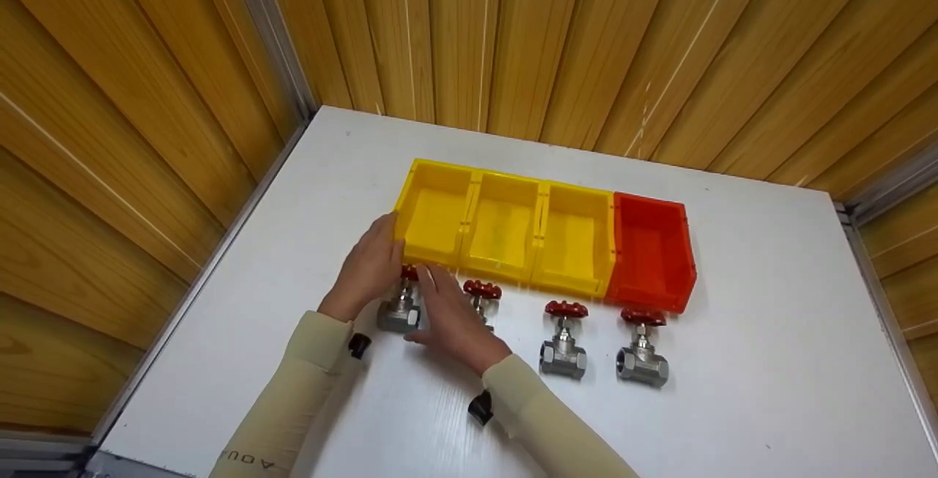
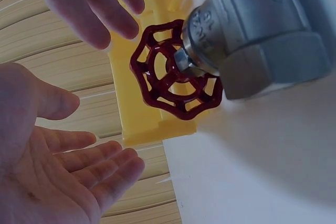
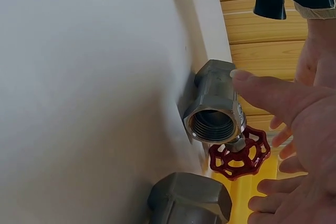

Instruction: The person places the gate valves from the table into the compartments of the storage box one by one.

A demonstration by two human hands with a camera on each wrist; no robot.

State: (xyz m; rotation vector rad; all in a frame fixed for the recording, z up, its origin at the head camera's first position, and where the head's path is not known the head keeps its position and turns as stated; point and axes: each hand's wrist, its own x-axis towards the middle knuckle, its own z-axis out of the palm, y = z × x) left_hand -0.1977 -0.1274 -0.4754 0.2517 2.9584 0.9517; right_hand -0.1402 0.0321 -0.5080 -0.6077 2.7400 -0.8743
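My left hand (image 1: 370,262) is at the left side of the leftmost yellow bin (image 1: 437,207), its fingers extended along the bin's wall; whether they press it I cannot tell. Reaching toward that bin's front edge is my right hand (image 1: 454,317), fingers fairly straight and holding nothing. Between the hands stands a gate valve (image 1: 399,314) with a red handwheel (image 2: 176,69) and a steel body. In the right wrist view the thumb (image 3: 262,90) overlaps a valve body (image 3: 215,98); contact is unclear. A second valve (image 1: 481,289) is partly hidden behind the right hand.
Two more yellow bins (image 1: 506,225) and a red bin (image 1: 652,251) continue the row rightward. Before them lie two further valves, one left (image 1: 563,353) and one right (image 1: 643,361). Wood-panelled walls (image 1: 513,38) enclose the white table (image 1: 769,361).
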